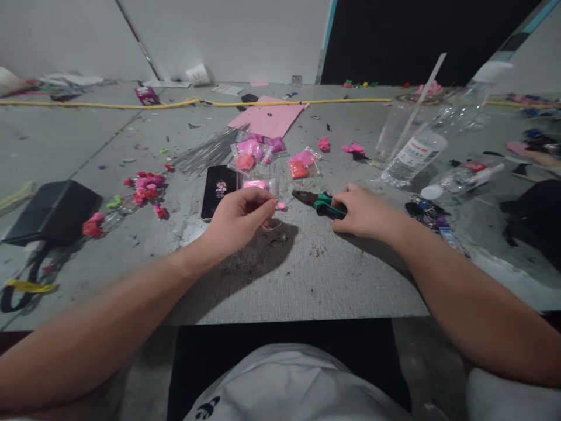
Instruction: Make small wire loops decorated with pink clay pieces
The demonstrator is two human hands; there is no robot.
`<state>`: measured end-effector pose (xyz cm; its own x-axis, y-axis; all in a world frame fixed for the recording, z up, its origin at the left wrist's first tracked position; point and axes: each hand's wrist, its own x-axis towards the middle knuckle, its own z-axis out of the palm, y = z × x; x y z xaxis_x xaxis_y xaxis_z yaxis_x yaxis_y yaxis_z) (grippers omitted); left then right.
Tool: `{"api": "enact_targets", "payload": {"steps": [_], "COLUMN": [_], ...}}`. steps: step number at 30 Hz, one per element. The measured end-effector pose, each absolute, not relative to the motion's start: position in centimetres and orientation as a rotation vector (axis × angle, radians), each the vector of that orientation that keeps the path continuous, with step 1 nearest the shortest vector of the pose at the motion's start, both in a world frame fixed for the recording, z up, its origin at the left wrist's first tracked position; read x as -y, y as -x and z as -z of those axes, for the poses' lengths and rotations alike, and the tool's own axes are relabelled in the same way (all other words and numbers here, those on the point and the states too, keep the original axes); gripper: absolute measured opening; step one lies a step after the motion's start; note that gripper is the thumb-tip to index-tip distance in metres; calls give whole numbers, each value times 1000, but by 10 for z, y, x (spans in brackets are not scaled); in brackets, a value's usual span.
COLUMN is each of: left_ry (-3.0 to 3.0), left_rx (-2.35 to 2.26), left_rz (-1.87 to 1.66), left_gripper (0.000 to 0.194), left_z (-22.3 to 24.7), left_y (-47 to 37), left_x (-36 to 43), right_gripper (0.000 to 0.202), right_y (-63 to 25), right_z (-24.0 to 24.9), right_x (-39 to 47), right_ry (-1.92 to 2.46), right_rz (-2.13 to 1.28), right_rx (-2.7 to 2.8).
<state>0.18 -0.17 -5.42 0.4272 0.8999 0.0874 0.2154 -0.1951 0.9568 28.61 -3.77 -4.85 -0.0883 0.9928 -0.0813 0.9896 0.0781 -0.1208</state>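
My left hand (pixel 239 219) is closed in a pinch beside the phone, holding a thin wire with a small pink clay piece (pixel 281 206) at its tip. The wire curves below my fingertips. My right hand (pixel 362 213) has its fingers round the green handles of the pliers (pixel 323 204), whose dark jaws point left towards the pink piece without touching it. Just behind my left hand lies a clear packet of pink clay (pixel 256 185). A black phone (pixel 218 190) rests face up, with its screen lit.
Clay packets (pixel 249 152), thin wires (pixel 210 149) and a pink sheet (pixel 269 117) lie farther back. Red and pink clay flowers (pixel 146 187) and a black box (pixel 55 210) are at left. Bottles (pixel 414 155) and keys (pixel 427 210) are at right. A yellow cable (pixel 307 103) crosses the back.
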Motion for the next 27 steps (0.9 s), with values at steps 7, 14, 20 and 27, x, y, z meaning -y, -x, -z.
{"api": "enact_targets", "payload": {"steps": [7,14,20,27], "left_ry": [-1703,-1904,-1942,-1931], "left_rx": [-1113,-1147,-1159,-1148], "left_rz": [-894,-1003,-1039,-1062], "left_gripper": [18,20,22,16], "left_z": [59,67,60,55], "left_y": [0,6,6,4], "left_x": [-13,-23,-17,-11], "right_gripper": [39,45,43,39], "right_y": [-281,-272,-270,-266], "right_z": [62,66,62,62], "right_x": [41,48,49,51], "right_ry": [1769,1556,1526,1492], "right_rz": [-83,136,134,-58], "right_rx": [2164,2236,2266,2255]}}
